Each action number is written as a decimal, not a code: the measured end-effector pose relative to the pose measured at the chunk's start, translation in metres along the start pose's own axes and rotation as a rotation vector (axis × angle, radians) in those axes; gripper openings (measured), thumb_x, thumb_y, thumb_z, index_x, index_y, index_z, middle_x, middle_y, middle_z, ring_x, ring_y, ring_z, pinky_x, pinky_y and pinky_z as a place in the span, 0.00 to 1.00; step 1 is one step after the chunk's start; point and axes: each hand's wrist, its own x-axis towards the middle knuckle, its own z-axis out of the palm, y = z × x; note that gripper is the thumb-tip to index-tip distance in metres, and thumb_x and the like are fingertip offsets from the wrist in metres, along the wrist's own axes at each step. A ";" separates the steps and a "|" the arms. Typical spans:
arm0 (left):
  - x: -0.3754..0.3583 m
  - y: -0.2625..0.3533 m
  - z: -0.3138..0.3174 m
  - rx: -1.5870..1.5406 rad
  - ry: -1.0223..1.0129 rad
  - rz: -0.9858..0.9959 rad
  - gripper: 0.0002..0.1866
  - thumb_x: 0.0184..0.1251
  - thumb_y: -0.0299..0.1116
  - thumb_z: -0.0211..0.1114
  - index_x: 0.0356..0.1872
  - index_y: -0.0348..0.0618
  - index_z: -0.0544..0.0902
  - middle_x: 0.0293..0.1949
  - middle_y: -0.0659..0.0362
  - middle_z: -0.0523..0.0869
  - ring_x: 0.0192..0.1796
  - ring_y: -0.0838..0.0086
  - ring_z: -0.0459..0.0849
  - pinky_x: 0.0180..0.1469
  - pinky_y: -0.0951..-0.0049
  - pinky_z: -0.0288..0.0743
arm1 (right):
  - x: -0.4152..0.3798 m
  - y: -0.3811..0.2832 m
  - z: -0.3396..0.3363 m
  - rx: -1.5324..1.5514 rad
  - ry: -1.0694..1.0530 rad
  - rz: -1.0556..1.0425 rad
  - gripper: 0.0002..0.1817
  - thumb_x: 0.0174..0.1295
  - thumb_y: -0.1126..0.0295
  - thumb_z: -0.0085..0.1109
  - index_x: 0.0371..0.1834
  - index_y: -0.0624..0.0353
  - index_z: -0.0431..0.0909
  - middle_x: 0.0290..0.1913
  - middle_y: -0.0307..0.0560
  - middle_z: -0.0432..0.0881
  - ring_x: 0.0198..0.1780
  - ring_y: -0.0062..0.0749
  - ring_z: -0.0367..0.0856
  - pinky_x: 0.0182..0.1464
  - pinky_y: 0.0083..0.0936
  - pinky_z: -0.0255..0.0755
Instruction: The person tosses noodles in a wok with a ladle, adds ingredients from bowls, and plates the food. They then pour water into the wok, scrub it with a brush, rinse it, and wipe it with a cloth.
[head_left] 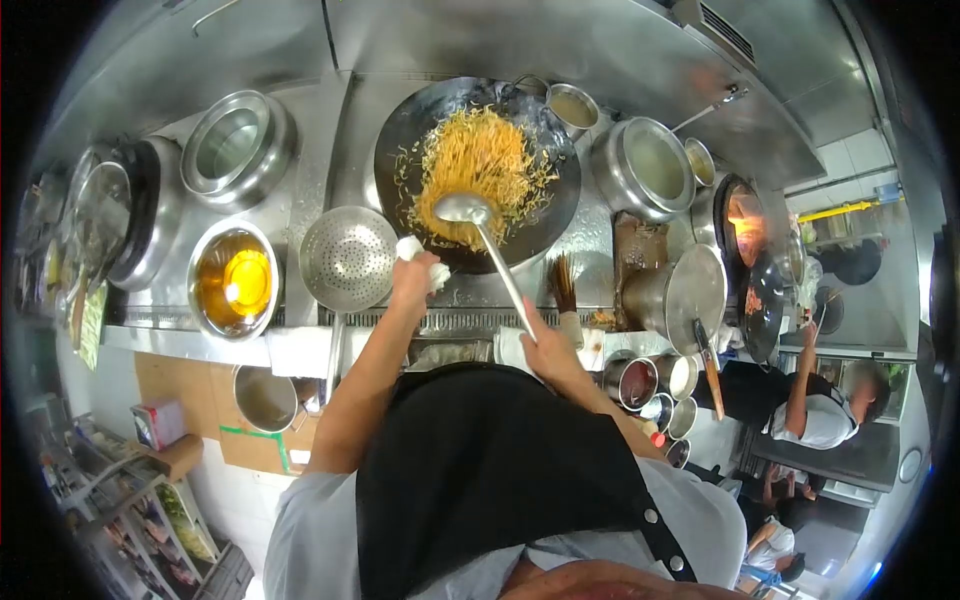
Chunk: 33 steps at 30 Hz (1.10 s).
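A large black wok (560, 215) holds a heap of orange-brown noodles (470, 150) mixed with pale shreds. My left hand (412, 278) is closed on a folded white cloth (437, 272) at the wok's near left rim; the cloth hides what part of the rim it touches. My right hand (550, 350) is wrapped around the long handle of a metal ladle (462, 208), whose bowl rests on the near side of the noodles. Just left of the wok sits a perforated strainer (348, 258), its handle pointing toward me.
A bowl of yellow oil (232, 282) and a metal pot (225, 145) stand at left. On the right are a bamboo brush (563, 285), a pot of liquid (655, 170) and several sauce containers (636, 383). Farther right, a co-worker (815, 405) stands near a flaming burner (745, 225).
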 end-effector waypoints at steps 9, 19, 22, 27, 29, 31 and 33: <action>-0.009 0.008 -0.007 0.090 0.002 -0.112 0.09 0.69 0.35 0.68 0.43 0.43 0.85 0.33 0.58 0.87 0.28 0.69 0.82 0.27 0.66 0.69 | 0.164 0.019 -0.063 0.299 0.198 0.026 0.40 0.71 0.66 0.62 0.87 0.50 0.60 0.47 0.70 0.89 0.44 0.62 0.90 0.51 0.46 0.83; -0.019 -0.006 -0.010 -0.079 -0.042 -0.020 0.08 0.65 0.26 0.66 0.42 0.33 0.84 0.32 0.52 0.88 0.30 0.63 0.88 0.26 0.61 0.78 | -0.066 -0.034 -0.020 0.220 0.155 -0.305 0.40 0.74 0.68 0.61 0.88 0.50 0.58 0.42 0.56 0.91 0.37 0.57 0.89 0.43 0.52 0.82; -0.058 0.024 0.004 -0.065 0.033 -0.104 0.05 0.69 0.30 0.66 0.38 0.41 0.86 0.32 0.55 0.89 0.28 0.66 0.87 0.23 0.66 0.73 | -0.095 -0.042 -0.058 0.758 -0.235 0.153 0.39 0.78 0.67 0.60 0.90 0.46 0.57 0.35 0.38 0.83 0.28 0.24 0.78 0.30 0.28 0.74; -0.036 -0.040 -0.056 -0.059 -0.078 0.058 0.05 0.68 0.26 0.66 0.40 0.34 0.85 0.35 0.53 0.89 0.33 0.68 0.87 0.34 0.63 0.79 | -0.022 0.000 0.007 0.255 0.139 0.062 0.40 0.75 0.71 0.61 0.89 0.50 0.58 0.36 0.43 0.84 0.25 0.19 0.76 0.29 0.21 0.74; -0.082 -0.059 -0.101 0.040 -0.146 0.019 0.10 0.68 0.23 0.63 0.48 0.34 0.85 0.42 0.52 0.90 0.39 0.67 0.88 0.38 0.63 0.81 | -0.037 -0.002 0.021 0.155 0.397 -0.199 0.40 0.75 0.73 0.59 0.89 0.52 0.57 0.38 0.45 0.84 0.25 0.19 0.76 0.29 0.20 0.73; -0.094 -0.098 -0.129 0.058 -0.082 0.161 0.08 0.72 0.30 0.66 0.43 0.38 0.90 0.39 0.52 0.90 0.39 0.65 0.89 0.38 0.65 0.83 | -0.114 -0.062 -0.013 0.483 0.179 -0.103 0.41 0.74 0.74 0.60 0.90 0.52 0.56 0.39 0.44 0.84 0.25 0.18 0.75 0.29 0.20 0.73; -0.124 -0.027 -0.081 -0.107 -0.104 -0.002 0.06 0.71 0.29 0.67 0.43 0.40 0.88 0.37 0.54 0.89 0.36 0.66 0.88 0.36 0.66 0.82 | -0.146 -0.076 -0.049 0.821 -0.199 0.185 0.41 0.75 0.73 0.61 0.90 0.50 0.56 0.38 0.40 0.83 0.24 0.18 0.75 0.28 0.20 0.73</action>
